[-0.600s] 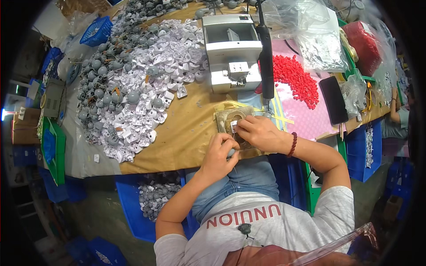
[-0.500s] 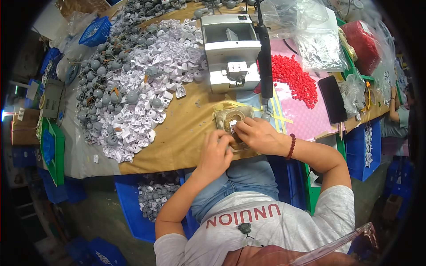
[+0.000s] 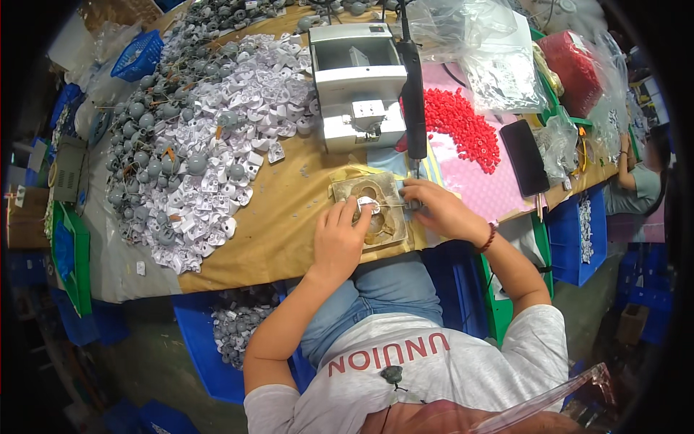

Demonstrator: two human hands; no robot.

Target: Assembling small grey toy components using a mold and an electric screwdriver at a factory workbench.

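In the head view, near centre frame, a small white part (image 3: 367,202) is lying on a block (image 3: 386,225). The nearer left hand (image 3: 338,233) is pinching it from lower left; the right hand (image 3: 438,210) is hovering rightward, its grip unclear.

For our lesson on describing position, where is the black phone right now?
In the head view, the black phone lies right of centre, between the red pieces and a clear plastic bag.
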